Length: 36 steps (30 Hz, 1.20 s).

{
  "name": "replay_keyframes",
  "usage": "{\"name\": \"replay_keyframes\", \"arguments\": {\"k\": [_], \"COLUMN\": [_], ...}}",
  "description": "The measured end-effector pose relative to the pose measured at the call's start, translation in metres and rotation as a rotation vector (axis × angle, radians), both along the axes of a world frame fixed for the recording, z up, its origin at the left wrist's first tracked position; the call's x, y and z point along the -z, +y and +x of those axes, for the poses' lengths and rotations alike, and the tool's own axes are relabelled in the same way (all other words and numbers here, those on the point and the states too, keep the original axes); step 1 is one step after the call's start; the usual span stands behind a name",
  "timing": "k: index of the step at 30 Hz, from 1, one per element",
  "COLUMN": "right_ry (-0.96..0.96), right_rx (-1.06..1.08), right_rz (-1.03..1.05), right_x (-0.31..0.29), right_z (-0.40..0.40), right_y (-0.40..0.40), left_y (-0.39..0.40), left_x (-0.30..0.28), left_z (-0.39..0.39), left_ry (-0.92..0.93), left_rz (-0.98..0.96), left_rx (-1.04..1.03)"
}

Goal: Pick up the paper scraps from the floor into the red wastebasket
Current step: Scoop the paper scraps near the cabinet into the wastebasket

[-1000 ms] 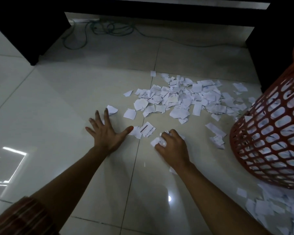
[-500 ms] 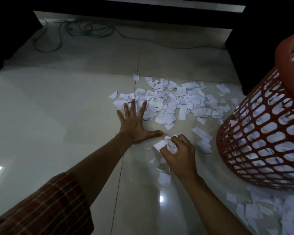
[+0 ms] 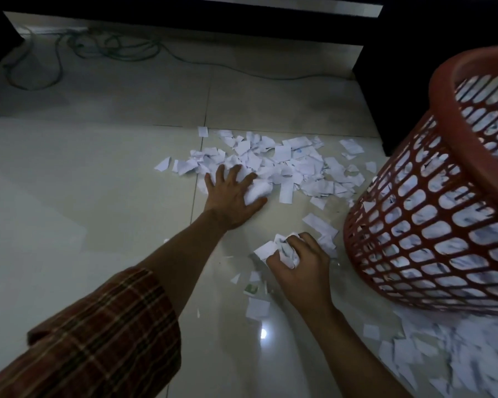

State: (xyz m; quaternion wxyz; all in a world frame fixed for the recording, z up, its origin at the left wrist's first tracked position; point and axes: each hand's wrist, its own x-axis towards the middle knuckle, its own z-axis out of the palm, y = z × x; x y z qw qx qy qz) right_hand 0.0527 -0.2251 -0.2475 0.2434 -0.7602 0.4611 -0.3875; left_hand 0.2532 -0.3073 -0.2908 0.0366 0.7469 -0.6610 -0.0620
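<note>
paper scraps [image 3: 282, 165] lay in a loose white heap on the pale tiled floor [image 3: 98, 182], just in front of the person and a little left of the red wastebasket [image 3: 443, 225]. the left hand [image 3: 230, 196] was down at the near left edge of that heap, fingers spread, with its thumb and forefinger curling around a small bunch of scraps against the tile. the right hand [image 3: 302, 262] was nearer the person, just beside the basket's base, its fingers clenched around a crumpled wad of scraps [image 3: 285, 251] with one flat piece sticking out to the left. a few stray pieces [image 3: 256, 305] lay on the tile beneath and behind that hand, one of them showing a green mark. the wastebasket stood at the right, looking tilted in the wide view, and white paper showed through its lattice wall. more scraps [image 3: 443, 354] were spread on the floor at the lower right, below the basket. a plaid sleeve [image 3: 98, 340] covered the left upper arm. green cables [image 3: 98, 50] trailed over the floor at the far side, below dark furniture [image 3: 213, 24].
</note>
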Motion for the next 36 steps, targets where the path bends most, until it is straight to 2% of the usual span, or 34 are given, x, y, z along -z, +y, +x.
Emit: {"name": "replay_keyframes", "arguments": {"k": [2, 4, 9, 17, 25, 31, 36], "right_ry": [0.004, -0.034, -0.087, -0.171, -0.274, -0.412, -0.481], "right_rx": [0.011, 0.02, 0.015, 0.028, 0.018, -0.014, 0.054], "right_rz": [-0.047, -0.072, -0.007, -0.086, -0.19, -0.335, -0.405], "right_x": [-0.001, -0.003, -0.015, -0.057, -0.127, -0.201, -0.251], "right_z": [-0.003, -0.004, 0.0, 0.004, 0.007, -0.01, -0.045], "right_y": [-0.001, -0.001, -0.001, 0.0, -0.004, -0.001, -0.012], "left_y": [0.006, 0.012, 0.026, 0.052, 0.049, 0.042, 0.028], "left_x": [0.0, 0.0, -0.016, -0.048, -0.138, -0.208, -0.261], "left_z": [-0.001, -0.002, -0.004, -0.002, -0.008, -0.02, -0.047], "left_ry": [-0.02, -0.026, 0.02, 0.158, 0.179, 0.15, 0.163], "left_rz": [-0.136, -0.187, -0.126, -0.196, -0.438, -0.585, -0.728], "left_rx": [0.009, 0.033, 0.045, -0.006, 0.06, 0.188, 0.322]}}
